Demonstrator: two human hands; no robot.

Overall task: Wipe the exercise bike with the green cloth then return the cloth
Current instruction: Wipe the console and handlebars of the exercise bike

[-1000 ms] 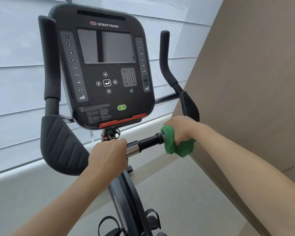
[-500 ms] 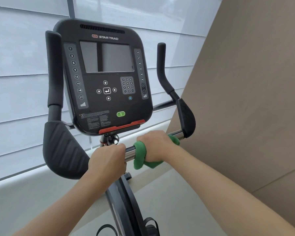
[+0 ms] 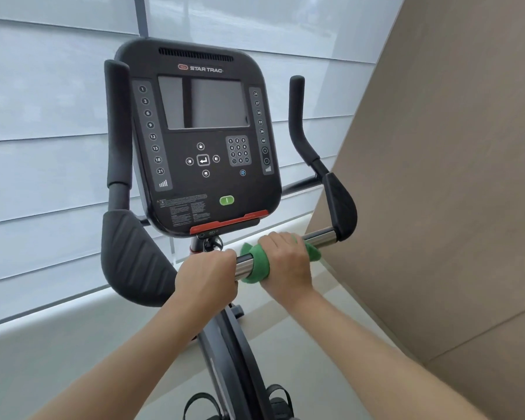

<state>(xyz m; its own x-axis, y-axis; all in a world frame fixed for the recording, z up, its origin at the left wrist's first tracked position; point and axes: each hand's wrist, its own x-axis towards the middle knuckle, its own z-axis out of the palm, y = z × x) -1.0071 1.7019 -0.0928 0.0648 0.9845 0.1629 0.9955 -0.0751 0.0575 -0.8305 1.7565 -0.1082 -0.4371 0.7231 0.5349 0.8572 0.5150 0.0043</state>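
A black exercise bike with a Star Trac console [image 3: 200, 137] stands right in front of me. Its horizontal handlebar [image 3: 320, 237] runs below the console, chrome at the right end. My right hand [image 3: 285, 262] grips the green cloth [image 3: 256, 265], which is wrapped round this bar just right of centre. My left hand [image 3: 208, 275] grips the same bar at the centre, beside the cloth. Under my hands the bar is hidden.
Black elbow pads sit at the left [image 3: 134, 256] and right [image 3: 341, 204] of the bar, with upright grips [image 3: 297, 116] above them. A tan wall [image 3: 452, 177] stands close on the right. White blinds [image 3: 43, 116] fill the back. The bike frame [image 3: 231, 359] drops between my arms.
My right hand has slid the cloth left along the bar, from its right end to beside my left hand, baring the chrome end. My view has tilted up. The left hand stays put.
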